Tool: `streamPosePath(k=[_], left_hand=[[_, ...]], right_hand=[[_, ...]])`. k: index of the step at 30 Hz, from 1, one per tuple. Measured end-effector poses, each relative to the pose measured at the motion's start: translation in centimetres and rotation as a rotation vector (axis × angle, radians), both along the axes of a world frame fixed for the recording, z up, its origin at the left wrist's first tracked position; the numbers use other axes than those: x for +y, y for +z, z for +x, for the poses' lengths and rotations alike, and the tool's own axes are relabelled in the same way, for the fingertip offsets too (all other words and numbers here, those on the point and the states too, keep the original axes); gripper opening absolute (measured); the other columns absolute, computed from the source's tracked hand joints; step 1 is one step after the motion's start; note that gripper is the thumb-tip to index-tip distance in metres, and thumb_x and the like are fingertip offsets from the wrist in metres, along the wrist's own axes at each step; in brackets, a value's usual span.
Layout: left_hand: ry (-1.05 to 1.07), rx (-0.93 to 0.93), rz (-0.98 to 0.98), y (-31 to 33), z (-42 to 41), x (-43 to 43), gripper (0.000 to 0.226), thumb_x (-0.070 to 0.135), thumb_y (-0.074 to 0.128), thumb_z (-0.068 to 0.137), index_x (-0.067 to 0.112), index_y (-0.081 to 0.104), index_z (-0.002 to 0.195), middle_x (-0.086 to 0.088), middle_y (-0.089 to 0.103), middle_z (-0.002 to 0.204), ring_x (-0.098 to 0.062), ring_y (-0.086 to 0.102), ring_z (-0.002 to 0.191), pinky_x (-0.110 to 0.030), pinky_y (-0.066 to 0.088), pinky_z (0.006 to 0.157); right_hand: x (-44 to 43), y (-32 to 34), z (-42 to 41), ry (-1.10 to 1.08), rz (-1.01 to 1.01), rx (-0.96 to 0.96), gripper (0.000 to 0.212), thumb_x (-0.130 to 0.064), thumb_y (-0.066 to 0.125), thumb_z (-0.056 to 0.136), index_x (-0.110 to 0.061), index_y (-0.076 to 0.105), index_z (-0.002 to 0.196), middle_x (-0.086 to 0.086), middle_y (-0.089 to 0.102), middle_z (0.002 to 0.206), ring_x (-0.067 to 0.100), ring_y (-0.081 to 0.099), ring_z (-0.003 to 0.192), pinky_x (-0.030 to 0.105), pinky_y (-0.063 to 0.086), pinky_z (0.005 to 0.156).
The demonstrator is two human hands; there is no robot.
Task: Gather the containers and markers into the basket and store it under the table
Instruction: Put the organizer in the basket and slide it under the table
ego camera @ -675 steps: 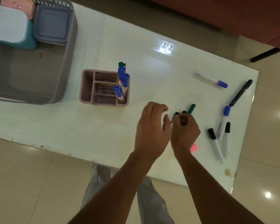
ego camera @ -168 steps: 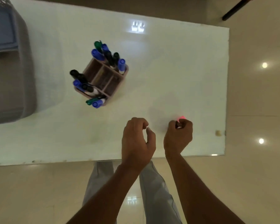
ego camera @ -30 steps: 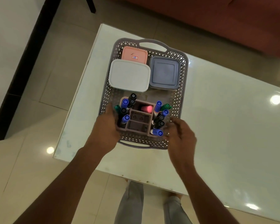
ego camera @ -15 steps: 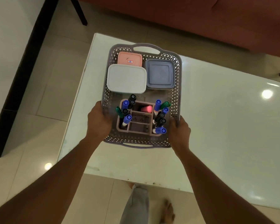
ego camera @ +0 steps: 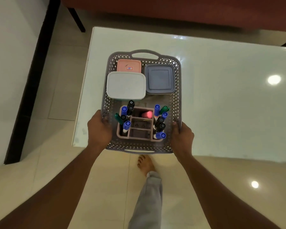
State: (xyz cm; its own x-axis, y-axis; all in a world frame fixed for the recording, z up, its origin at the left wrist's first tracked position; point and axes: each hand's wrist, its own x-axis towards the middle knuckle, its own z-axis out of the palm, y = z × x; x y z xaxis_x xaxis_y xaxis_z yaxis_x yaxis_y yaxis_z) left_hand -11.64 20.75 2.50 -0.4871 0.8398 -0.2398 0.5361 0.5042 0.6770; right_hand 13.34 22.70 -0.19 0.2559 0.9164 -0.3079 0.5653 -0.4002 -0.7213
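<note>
A grey perforated basket [ego camera: 177, 103] sits at the near left corner of the white table [ego camera: 221, 100], its near end jutting past the table's front edge. Inside are a white-lidded container [ego camera: 126, 85], a pink container [ego camera: 129, 66], a blue-grey container [ego camera: 160, 79] and a pink organiser [ego camera: 139, 129] full of several blue, black and green markers [ego camera: 159, 124]. My left hand [ego camera: 98, 129] grips the basket's left wall. My right hand [ego camera: 182, 135] grips its right wall.
A red-brown sofa [ego camera: 172, 9] runs along the far side of the table. A white wall with a dark skirting [ego camera: 31, 76] stands to the left. My bare foot [ego camera: 145, 164] and trouser leg are on the tiled floor under the basket's near end.
Both hands moved from the organiser to the basket's side walls and drew the basket toward me, so its near end overhangs the table edge. I have stepped back.
</note>
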Motion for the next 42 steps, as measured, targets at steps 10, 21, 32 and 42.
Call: streamPosePath(k=[10,21,32,42], left_hand=[[0.018,0.007,0.058,3.5,1.3,-20.6,0.016,-0.005,0.045,0.090,0.007,0.055,0.090,-0.011,0.063,0.086,-0.025,0.056,0.076,-0.033,0.044,0.066],[0.011,-0.030,-0.012,-3.7,2.5,-40.0,0.030,-0.008,0.047,0.090,0.021,0.056,0.091,0.006,0.063,0.079,-0.006,0.059,0.072,-0.010,0.040,0.057],[-0.048,-0.059,-0.065,-13.7,3.9,-41.5,0.031,-0.010,0.042,0.089,0.019,0.054,0.090,0.009,0.059,0.074,-0.006,0.056,0.068,-0.014,0.036,0.055],[-0.116,0.025,0.021,-25.1,4.2,-27.6,0.010,-0.006,0.050,0.087,0.000,0.057,0.090,-0.018,0.065,0.087,-0.023,0.051,0.073,-0.027,0.031,0.061]], right_hand=[[-20.6,3.3,1.6,-0.043,0.046,0.047,0.034,-0.028,0.048,0.101,-0.008,0.063,0.078,-0.006,0.064,0.064,0.009,0.059,0.058,0.015,0.044,0.049],[-41.0,-2.3,2.3,-0.148,-0.039,0.124,0.026,-0.039,0.052,0.097,-0.031,0.062,0.074,-0.011,0.071,0.071,0.005,0.066,0.064,0.021,0.052,0.053],[-44.1,-12.7,3.5,-0.175,-0.118,0.101,0.027,-0.029,0.049,0.101,-0.034,0.062,0.078,-0.013,0.072,0.073,0.006,0.069,0.066,0.030,0.057,0.056],[-29.2,-24.0,5.3,-0.086,-0.007,0.017,0.025,-0.023,0.051,0.099,-0.014,0.064,0.080,0.004,0.065,0.070,0.019,0.059,0.061,0.025,0.039,0.054]])
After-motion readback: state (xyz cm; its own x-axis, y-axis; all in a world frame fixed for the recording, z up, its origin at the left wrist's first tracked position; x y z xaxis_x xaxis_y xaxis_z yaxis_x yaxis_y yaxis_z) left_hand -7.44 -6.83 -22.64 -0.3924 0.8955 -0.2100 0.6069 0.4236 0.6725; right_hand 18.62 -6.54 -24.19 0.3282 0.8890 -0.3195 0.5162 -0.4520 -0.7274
